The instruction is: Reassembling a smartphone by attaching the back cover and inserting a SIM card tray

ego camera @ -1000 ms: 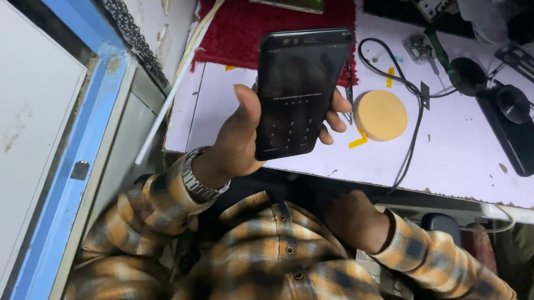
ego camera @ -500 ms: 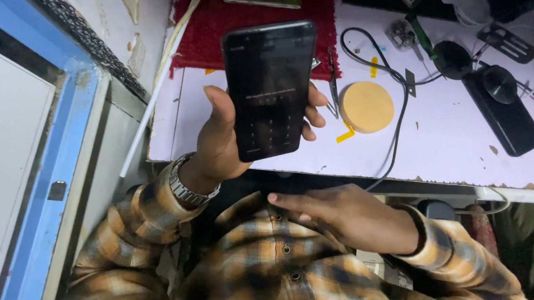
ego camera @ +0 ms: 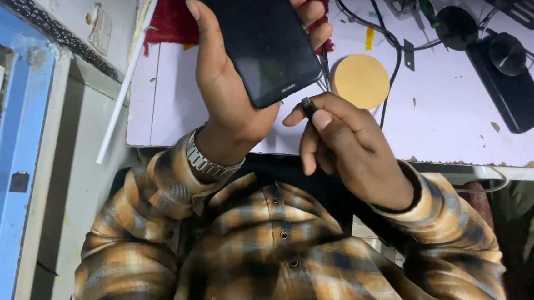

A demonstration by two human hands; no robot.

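Observation:
My left hand (ego camera: 228,90) grips a black smartphone (ego camera: 262,37) upright above the desk, its dark screen facing me and its bottom edge lowest. My right hand (ego camera: 341,141) pinches a small black cable plug (ego camera: 308,107) between thumb and forefinger, just below and right of the phone's bottom edge. Whether the plug touches the phone's port I cannot tell. A metal watch (ego camera: 204,159) sits on my left wrist. Both sleeves are orange and brown plaid.
On the pale desk (ego camera: 453,124) lie a round tan disc (ego camera: 361,81), a looping black cable (ego camera: 391,41), a black device with a round knob (ego camera: 510,83), and a red mat (ego camera: 170,19) at the back. A blue frame (ego camera: 12,180) runs along the left.
My right hand has risen from my lap with the cable plug up to the phone's bottom edge. The phone's screen has gone dark and the view has moved closer.

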